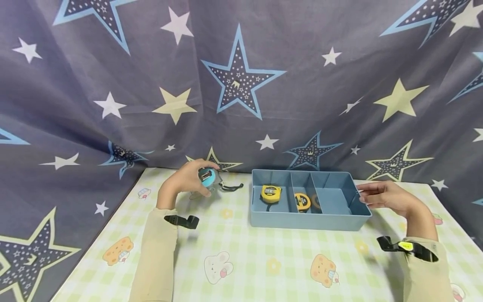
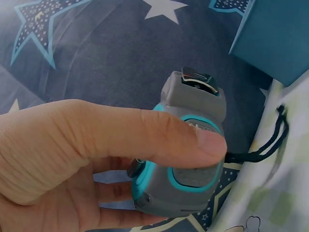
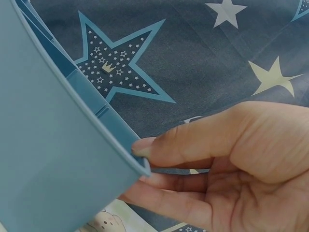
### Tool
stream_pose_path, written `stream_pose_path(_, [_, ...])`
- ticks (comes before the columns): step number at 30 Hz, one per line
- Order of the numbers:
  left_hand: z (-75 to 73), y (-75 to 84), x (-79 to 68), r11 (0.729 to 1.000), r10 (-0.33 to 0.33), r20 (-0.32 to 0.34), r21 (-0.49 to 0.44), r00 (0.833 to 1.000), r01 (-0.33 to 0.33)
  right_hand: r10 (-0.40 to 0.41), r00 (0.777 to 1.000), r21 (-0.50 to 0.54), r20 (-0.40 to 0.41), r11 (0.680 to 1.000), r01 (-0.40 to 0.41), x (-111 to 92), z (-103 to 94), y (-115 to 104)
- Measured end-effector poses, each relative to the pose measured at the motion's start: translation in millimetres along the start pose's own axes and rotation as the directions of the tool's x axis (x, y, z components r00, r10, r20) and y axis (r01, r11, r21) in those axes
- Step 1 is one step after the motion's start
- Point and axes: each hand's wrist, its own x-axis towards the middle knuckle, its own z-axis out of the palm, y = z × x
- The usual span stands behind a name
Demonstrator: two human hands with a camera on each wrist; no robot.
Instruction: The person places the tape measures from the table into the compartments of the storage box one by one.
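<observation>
My left hand (image 1: 187, 179) grips a grey and turquoise tape measure (image 2: 193, 150) to the left of the box, thumb across its face and fingers behind. A black wrist cord (image 1: 231, 188) hangs from the tape measure toward the box. My right hand (image 1: 390, 196) pinches the right end wall of the blue-grey divided box (image 3: 63, 145), thumb over the rim and fingers outside. Inside the box, a yellow tape measure (image 1: 271, 194) lies in the left compartment. A yellow and black round tape measure (image 1: 302, 202) lies in the narrow middle one, partly hidden by the front wall.
The box stands at the back of a table with a green checked cloth (image 1: 249, 260). Behind it hangs a dark curtain (image 1: 302, 105) printed with stars, close to the table's back edge. Two dividers split the box, and its right compartment is the widest.
</observation>
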Motion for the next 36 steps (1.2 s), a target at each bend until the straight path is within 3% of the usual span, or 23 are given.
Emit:
stream_pose_path(7, [-3.5,4.1,-3.2,1.0,0.03,-0.048,0.0,0.998,-0.03,-0.006,1.0,-0.008,-0.001,1.0,0.006,1,0.3,1])
stream_pose_path(25, [-4.6,8.1,-1.8,0.998,0.066,-0.051,0.012,0.996,-0.066,0.024,0.999,-0.028,-0.021,0.999,-0.024,-2,2.6,0])
stream_pose_path(31, [-2.9,12.4,1.7,0.999,0.051,-0.06,0.017,0.997,-0.05,0.015,0.999,-0.023,-0.03,1.0,-0.016,-3,3.0,-1])
stream_pose_path(36, [-2.7,18.9,2.3,0.997,0.079,-0.073,0.025,0.994,-0.077,0.021,0.999,-0.022,-0.027,1.0,-0.022,0,2.4,-2])
